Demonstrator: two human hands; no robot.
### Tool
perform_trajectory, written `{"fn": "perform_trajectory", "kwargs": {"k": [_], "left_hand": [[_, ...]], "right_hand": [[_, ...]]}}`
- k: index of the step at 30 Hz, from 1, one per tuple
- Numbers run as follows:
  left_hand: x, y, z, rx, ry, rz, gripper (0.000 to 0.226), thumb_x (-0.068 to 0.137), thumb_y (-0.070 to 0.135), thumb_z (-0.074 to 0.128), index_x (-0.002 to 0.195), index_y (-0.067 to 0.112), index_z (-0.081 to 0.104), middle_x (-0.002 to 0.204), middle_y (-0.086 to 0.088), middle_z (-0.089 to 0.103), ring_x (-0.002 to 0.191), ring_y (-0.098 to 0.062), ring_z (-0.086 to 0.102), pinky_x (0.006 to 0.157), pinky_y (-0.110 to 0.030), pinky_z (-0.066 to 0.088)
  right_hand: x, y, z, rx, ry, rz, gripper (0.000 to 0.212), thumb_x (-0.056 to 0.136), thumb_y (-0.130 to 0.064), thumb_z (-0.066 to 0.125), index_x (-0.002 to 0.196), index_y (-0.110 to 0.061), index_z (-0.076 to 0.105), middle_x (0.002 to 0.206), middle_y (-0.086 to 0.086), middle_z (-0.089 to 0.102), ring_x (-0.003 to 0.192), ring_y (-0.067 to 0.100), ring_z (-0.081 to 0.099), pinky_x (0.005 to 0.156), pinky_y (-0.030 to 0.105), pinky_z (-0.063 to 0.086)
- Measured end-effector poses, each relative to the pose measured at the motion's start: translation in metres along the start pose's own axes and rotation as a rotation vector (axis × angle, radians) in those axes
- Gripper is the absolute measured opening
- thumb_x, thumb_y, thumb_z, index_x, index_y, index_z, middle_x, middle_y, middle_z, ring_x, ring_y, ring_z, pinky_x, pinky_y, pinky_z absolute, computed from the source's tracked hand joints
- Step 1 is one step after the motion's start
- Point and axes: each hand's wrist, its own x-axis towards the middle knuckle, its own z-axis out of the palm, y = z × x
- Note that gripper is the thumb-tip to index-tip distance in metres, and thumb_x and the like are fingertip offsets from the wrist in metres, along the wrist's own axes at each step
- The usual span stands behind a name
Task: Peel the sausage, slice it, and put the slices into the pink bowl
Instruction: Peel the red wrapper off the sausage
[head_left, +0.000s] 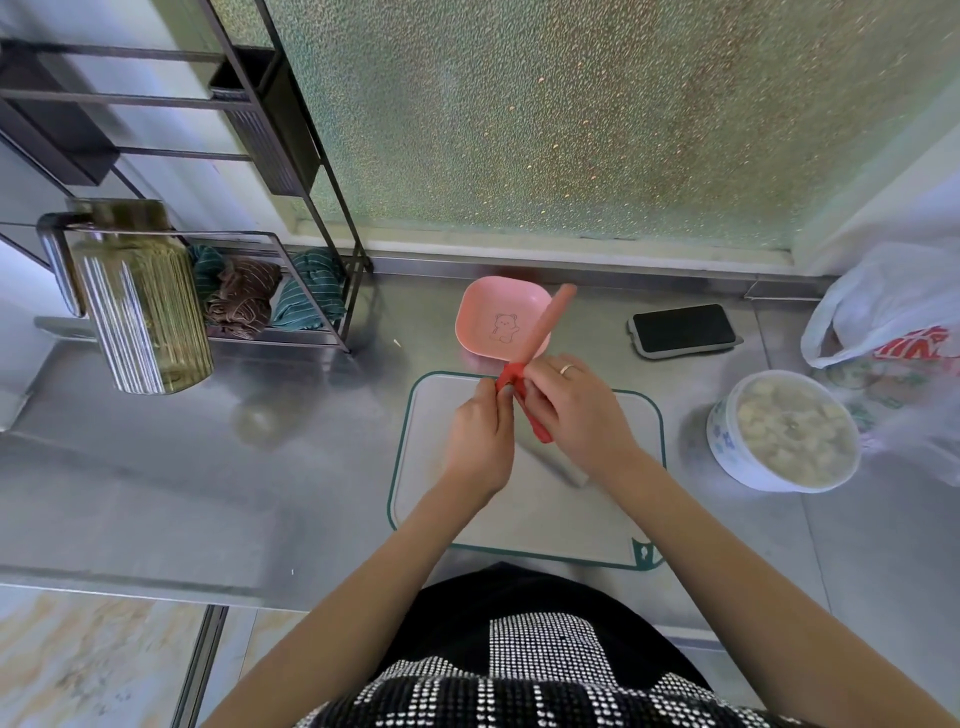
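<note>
1. Left hand (480, 441): fingers pinched on red casing (511, 376), above cutting board (524, 519).
2. Sausage (545, 325): bare pink upper part tilted over pink bowl (485, 312) on bench (260, 493).
3. Right hand (579, 410): fingers wrapped around sausage's lower, red-cased part.

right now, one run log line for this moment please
step: peeling | left hand: pulling red casing | right hand: holding pink sausage | square pink bowl: empty | slices: none
</note>
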Motion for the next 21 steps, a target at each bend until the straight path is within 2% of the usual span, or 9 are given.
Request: {"fn": "perform_trajectory", "kwargs": {"k": [5, 8, 11, 13, 16, 18, 19, 21], "left_hand": [[-0.003, 0.01, 0.006, -0.092, 0.087, -0.034, 0.032, 0.101, 0.023, 0.031, 0.073, 0.01, 0.039, 0.057, -0.001, 0.045, 0.048, -0.017, 0.039, 0.046, -0.032, 0.024], [-0.001, 0.011, 0.005, -0.153, 0.113, -0.053, 0.035, 0.102, 0.023, 0.029, 0.069, 0.015, 0.037, 0.058, -0.002, 0.044, 0.05, -0.017, 0.038, 0.049, -0.033, 0.028], [-0.001, 0.011, 0.005, -0.203, 0.129, -0.058, 0.036, 0.102, 0.026, 0.028, 0.07, 0.015, 0.039, 0.06, -0.001, 0.046, 0.052, -0.015, 0.04, 0.05, -0.031, 0.032], [-0.001, 0.012, 0.005, -0.226, 0.136, -0.049, 0.036, 0.102, 0.027, 0.028, 0.069, 0.018, 0.038, 0.06, 0.0, 0.047, 0.051, -0.013, 0.041, 0.047, -0.025, 0.032], [-0.001, 0.01, 0.005, -0.242, 0.146, -0.039, 0.034, 0.102, 0.027, 0.03, 0.07, 0.021, 0.039, 0.06, 0.0, 0.048, 0.051, -0.013, 0.042, 0.046, -0.022, 0.032], [0.0, 0.008, 0.003, -0.309, 0.134, -0.068, 0.032, 0.102, 0.025, 0.032, 0.073, 0.018, 0.042, 0.062, 0.0, 0.048, 0.054, -0.015, 0.043, 0.051, -0.029, 0.036], [0.001, 0.008, 0.003, -0.364, 0.108, -0.086, 0.031, 0.102, 0.024, 0.031, 0.075, 0.016, 0.043, 0.063, -0.001, 0.048, 0.055, -0.016, 0.042, 0.052, -0.032, 0.036], [0.0, 0.007, 0.003, -0.461, 0.033, -0.107, 0.031, 0.103, 0.023, 0.028, 0.078, 0.013, 0.044, 0.063, -0.003, 0.047, 0.054, -0.014, 0.042, 0.05, -0.028, 0.036]], "right_hand": [[-0.005, -0.006, 0.0, 0.046, -0.05, -0.075, 0.013, 0.09, -0.011, 0.05, 0.077, -0.012, 0.046, 0.073, 0.008, 0.056, 0.072, 0.015, 0.038, 0.06, 0.019, 0.024], [-0.008, -0.007, 0.0, 0.039, -0.107, -0.077, 0.014, 0.089, -0.008, 0.054, 0.075, -0.003, 0.053, 0.07, 0.008, 0.054, 0.071, 0.014, 0.035, 0.061, 0.019, 0.023], [-0.007, -0.013, -0.005, 0.087, -0.11, -0.083, 0.022, 0.091, -0.014, 0.046, 0.072, -0.005, 0.05, 0.066, 0.002, 0.045, 0.068, 0.007, 0.025, 0.062, 0.018, 0.021], [-0.005, -0.016, -0.009, 0.093, -0.118, -0.091, 0.022, 0.091, -0.014, 0.046, 0.071, -0.004, 0.05, 0.065, 0.003, 0.045, 0.069, 0.003, 0.021, 0.062, 0.018, 0.021], [-0.001, -0.022, -0.017, 0.17, -0.156, -0.062, 0.021, 0.089, -0.003, 0.053, 0.069, -0.001, 0.047, 0.061, 0.003, 0.044, 0.064, 0.008, 0.026, 0.058, 0.019, 0.022], [0.001, -0.025, -0.021, 0.274, -0.159, -0.018, 0.02, 0.089, 0.0, 0.052, 0.07, 0.002, 0.047, 0.06, 0.004, 0.047, 0.061, 0.013, 0.034, 0.057, 0.014, 0.029], [0.002, -0.026, -0.021, 0.318, -0.155, 0.011, 0.019, 0.09, 0.0, 0.051, 0.071, 0.002, 0.048, 0.059, 0.006, 0.051, 0.06, 0.015, 0.04, 0.057, 0.012, 0.032], [0.0, -0.027, -0.02, 0.372, -0.142, 0.063, 0.016, 0.091, -0.001, 0.05, 0.075, 0.002, 0.049, 0.062, 0.008, 0.056, 0.061, 0.017, 0.049, 0.057, 0.01, 0.036]]}}
